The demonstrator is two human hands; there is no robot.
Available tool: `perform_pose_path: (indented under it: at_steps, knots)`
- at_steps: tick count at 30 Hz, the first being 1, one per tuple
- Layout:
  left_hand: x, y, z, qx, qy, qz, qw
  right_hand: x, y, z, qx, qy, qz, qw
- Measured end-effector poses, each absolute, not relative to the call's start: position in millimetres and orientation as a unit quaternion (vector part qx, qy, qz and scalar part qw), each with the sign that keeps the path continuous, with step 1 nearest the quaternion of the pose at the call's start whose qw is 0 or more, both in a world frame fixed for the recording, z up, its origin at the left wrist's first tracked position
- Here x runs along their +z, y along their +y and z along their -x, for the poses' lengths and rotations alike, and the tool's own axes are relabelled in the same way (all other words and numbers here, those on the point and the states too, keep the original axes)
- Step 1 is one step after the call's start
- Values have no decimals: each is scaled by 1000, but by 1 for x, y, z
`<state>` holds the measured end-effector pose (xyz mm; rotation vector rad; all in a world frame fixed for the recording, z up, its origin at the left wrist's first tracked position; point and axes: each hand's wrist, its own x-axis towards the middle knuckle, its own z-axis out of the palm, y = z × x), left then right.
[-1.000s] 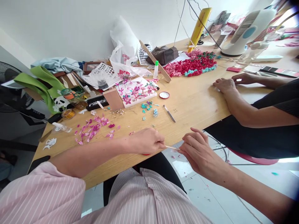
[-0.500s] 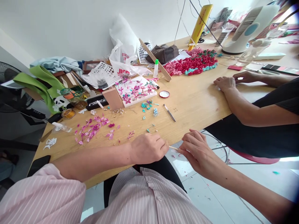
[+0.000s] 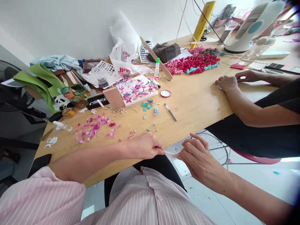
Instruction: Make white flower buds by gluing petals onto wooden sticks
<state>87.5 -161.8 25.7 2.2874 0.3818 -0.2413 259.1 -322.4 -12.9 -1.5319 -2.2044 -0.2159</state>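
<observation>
Just off the near edge of the wooden table, the left hand and right hand each pinch one end of a thin pale stick, held level between them. Loose pink petals lie scattered beyond the left wrist. Further right, a co-worker's hands rest on the tabletop.
</observation>
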Motion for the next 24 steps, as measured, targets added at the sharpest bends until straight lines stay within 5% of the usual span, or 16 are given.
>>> perform_pose_path:
  at_steps: [18,21,24]
  knots:
    - [20,-148,-93,-245,159,-769,569,-17,-334,-266,-122,-823,521,188]
    - [18,-150,-92,-246,152,-799,528,-18,-332,-266,-99,-806,549,197]
    - [17,-158,-88,-123,146,-910,368,-22,-329,-267,-42,-782,584,213]
